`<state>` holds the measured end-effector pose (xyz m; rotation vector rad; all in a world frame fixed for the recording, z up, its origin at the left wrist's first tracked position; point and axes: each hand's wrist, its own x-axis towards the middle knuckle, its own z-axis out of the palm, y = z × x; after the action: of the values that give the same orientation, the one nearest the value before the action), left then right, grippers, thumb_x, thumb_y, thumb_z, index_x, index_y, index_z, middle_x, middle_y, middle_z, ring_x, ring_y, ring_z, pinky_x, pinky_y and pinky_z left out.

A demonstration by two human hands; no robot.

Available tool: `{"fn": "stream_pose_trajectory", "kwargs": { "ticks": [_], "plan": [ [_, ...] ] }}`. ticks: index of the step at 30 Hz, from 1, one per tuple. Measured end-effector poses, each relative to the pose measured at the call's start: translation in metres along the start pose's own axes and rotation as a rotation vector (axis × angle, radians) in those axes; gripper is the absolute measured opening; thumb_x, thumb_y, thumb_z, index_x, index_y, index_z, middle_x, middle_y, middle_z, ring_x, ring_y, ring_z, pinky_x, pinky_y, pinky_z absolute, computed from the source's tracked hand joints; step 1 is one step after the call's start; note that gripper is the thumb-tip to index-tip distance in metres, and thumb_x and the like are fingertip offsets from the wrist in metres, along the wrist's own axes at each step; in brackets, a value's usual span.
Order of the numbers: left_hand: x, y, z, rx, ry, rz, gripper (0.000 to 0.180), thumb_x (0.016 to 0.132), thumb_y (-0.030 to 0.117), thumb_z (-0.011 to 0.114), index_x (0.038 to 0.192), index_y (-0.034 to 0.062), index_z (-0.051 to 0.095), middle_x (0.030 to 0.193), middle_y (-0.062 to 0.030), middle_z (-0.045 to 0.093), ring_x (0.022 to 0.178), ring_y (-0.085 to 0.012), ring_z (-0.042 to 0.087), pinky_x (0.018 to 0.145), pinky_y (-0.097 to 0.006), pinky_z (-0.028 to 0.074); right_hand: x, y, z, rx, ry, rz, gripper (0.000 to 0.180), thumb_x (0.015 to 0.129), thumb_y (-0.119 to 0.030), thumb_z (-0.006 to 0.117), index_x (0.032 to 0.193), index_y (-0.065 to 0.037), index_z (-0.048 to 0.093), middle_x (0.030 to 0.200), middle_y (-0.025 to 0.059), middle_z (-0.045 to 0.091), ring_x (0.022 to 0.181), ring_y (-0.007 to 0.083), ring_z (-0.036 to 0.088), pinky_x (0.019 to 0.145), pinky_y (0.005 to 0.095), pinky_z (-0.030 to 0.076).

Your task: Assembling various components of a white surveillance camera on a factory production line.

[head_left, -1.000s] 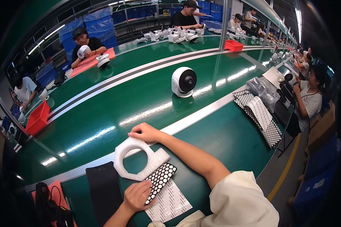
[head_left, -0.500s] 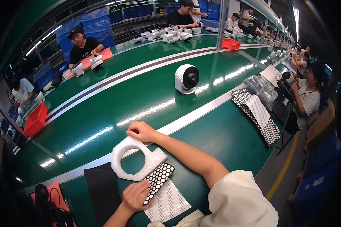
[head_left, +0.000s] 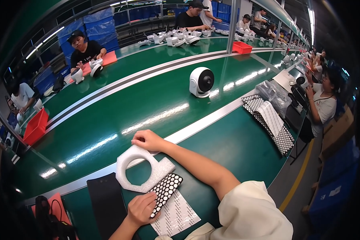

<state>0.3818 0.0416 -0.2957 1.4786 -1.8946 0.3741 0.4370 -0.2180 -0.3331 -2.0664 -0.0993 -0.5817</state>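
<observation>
Fingers of my left hand (head_left: 142, 209) pinch the black honeycomb-patterned sheet (head_left: 165, 191); those of my right hand (head_left: 147, 140) lie together, touching the white foam ring piece (head_left: 142, 168).

From the head view, I judge the positioning step is in hand: both parts lie near the green bench's (head_left: 236, 144) near edge, the sheet just beside the foam and over a white backing sheet (head_left: 180, 218). Next I'd need steady alignment.

Factory: green conveyor line (head_left: 120, 104), seated workers (head_left: 84, 50)

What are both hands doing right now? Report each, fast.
Left hand: closed on the black honeycomb-patterned sheet.
Right hand: open, resting by the white foam ring; contact cannot be told.
</observation>
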Motion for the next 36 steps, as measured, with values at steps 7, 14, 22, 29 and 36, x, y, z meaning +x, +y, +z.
{"fn": "stream_pose_trajectory", "kwargs": {
  "ticks": [7, 14, 22, 29, 36],
  "plan": [
    [0.0028, 0.0001, 0.0004, 0.006, -0.001, 0.004, 0.035, 0.057, 0.014, 0.072, 0.083, 0.0002, 0.052, 0.091, -0.0138, 0.062, 0.084, -0.0274, 0.063, 0.064, -0.033, 0.050, 0.0015, 0.0024, -0.0018, -0.013, -0.018, 0.011, 0.023, 0.082, -0.023, 0.058, 0.081, -0.001, 0.064, 0.075, 0.0107, 0.060, 0.066, 0.0222, 0.057, 0.061, 0.0323, 0.045],
    [0.0016, 0.0019, -0.0004, 0.005, -0.004, 0.003, 0.036, 0.056, 0.013, 0.072, 0.083, 0.0002, 0.052, 0.091, -0.0138, 0.062, 0.084, -0.0274, 0.063, 0.064, -0.033, 0.050, -0.0011, -0.0037, -0.0019, -0.009, -0.024, 0.043, 0.024, 0.082, -0.024, 0.057, 0.081, 0.000, 0.064, 0.075, 0.0115, 0.061, 0.067, 0.0232, 0.058, 0.062, 0.0332, 0.045],
    [-0.0006, 0.0008, 0.0002, -0.007, 0.009, -0.006, 0.032, 0.058, 0.013, 0.072, 0.081, -0.0005, 0.054, 0.092, -0.0142, 0.062, 0.085, -0.0278, 0.063, 0.064, -0.033, 0.050, -0.0004, -0.0065, -0.0015, -0.024, -0.038, 0.032, 0.023, 0.083, -0.022, 0.056, 0.082, 0.000, 0.063, 0.075, 0.0119, 0.060, 0.066, 0.0241, 0.057, 0.061, 0.0333, 0.045],
    [0.0000, -0.0002, 0.0003, -0.007, 0.005, -0.006, 0.032, 0.059, 0.014, 0.071, 0.082, -0.0010, 0.055, 0.092, -0.0142, 0.062, 0.086, -0.0276, 0.063, 0.063, -0.032, 0.050, 0.0008, -0.0020, -0.0010, -0.056, -0.048, 0.011, 0.023, 0.083, -0.022, 0.056, 0.081, 0.000, 0.062, 0.074, 0.0119, 0.058, 0.065, 0.0247, 0.056, 0.060, 0.0333, 0.043],
    [-0.0010, 0.0000, -0.0006, 0.000, -0.002, -0.009, 0.031, 0.060, 0.015, 0.071, 0.081, -0.0007, 0.055, 0.093, -0.0141, 0.062, 0.086, -0.0273, 0.063, 0.063, -0.032, 0.050, -0.0003, -0.0011, -0.0010, -0.048, -0.046, -0.007, 0.023, 0.083, -0.022, 0.056, 0.081, 0.000, 0.062, 0.073, 0.0117, 0.057, 0.064, 0.0245, 0.056, 0.060, 0.0334, 0.043]
  ]
}}
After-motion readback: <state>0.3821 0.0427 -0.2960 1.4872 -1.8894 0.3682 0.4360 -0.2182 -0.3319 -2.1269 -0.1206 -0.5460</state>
